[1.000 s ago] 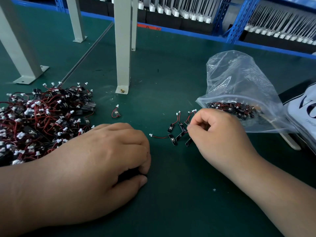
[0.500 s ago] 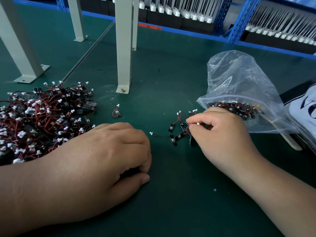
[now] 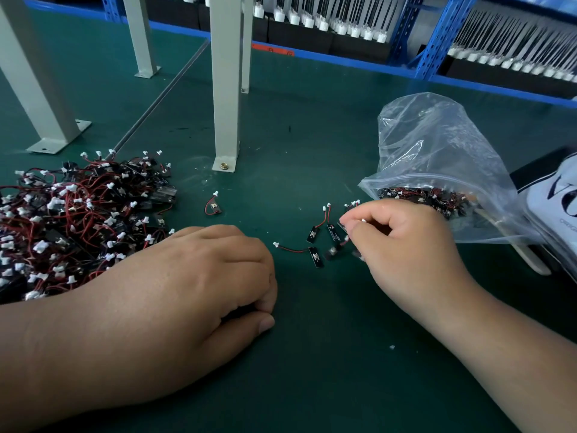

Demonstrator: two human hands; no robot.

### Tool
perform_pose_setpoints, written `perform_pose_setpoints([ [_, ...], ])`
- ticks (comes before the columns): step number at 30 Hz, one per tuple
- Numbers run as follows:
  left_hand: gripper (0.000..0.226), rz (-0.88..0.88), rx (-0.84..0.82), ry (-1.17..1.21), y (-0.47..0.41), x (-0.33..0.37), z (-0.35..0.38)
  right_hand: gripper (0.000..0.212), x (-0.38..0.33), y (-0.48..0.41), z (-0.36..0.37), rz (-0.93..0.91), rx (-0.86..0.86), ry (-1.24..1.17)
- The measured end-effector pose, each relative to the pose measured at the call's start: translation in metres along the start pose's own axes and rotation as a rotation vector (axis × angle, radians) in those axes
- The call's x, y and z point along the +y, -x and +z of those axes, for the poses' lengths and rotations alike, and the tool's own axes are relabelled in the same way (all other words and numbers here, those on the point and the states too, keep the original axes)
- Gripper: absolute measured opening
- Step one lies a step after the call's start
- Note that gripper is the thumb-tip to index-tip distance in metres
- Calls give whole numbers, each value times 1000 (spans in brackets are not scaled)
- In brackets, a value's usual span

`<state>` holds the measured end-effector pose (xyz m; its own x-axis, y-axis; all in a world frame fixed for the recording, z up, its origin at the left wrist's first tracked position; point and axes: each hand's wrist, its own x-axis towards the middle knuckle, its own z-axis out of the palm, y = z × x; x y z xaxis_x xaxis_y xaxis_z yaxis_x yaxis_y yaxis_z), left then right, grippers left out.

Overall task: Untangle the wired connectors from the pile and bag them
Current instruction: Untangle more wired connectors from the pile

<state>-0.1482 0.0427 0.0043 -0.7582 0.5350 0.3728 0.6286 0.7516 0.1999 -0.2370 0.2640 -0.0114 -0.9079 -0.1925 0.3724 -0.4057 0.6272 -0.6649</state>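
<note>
A tangled pile (image 3: 78,220) of red-and-black wired connectors with white plugs lies at the left of the green mat. Several loose connectors (image 3: 315,242) lie in the middle, and one single connector (image 3: 214,206) lies apart near the post. A clear zip bag (image 3: 437,157) at the right holds more connectors in its bottom. My right hand (image 3: 402,245) pinches a few connectors by their white plugs just in front of the bag's mouth. My left hand (image 3: 203,282) rests on the mat beside the pile with fingers curled; whether it holds anything is hidden.
Grey metal posts (image 3: 226,89) bolted to the mat stand behind the work area. Blue shelving (image 3: 437,35) with rows of parts runs along the back. A white printed bag (image 3: 559,195) and a dark object lie at the right edge.
My right hand has lifted slightly and shifted toward the bag, pulling pinched connectors up from the small group. The left hand has stayed put.
</note>
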Motion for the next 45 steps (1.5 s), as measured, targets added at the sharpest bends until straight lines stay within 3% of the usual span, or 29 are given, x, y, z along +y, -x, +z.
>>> perform_pose_setpoints([
  [6,28,-10,-11,-6,1,0,1,15,-1,1,1,-53,-3,-58],
  [14,14,-1,-21,92,7,-8,1,30,0,0,1,-30,-15,-37],
  [26,12,-49,2,119,10,-9,1,26,3,-2,2,-18,2,3],
  [33,11,-69,22,84,8,-6,-2,35,1,-2,1,-37,9,-53],
  [38,16,-20,72,-19,1,0,1,36,-1,0,2,-188,-53,-15],
  [45,21,-12,-20,-27,3,-5,1,28,-1,3,3,-338,-45,92],
])
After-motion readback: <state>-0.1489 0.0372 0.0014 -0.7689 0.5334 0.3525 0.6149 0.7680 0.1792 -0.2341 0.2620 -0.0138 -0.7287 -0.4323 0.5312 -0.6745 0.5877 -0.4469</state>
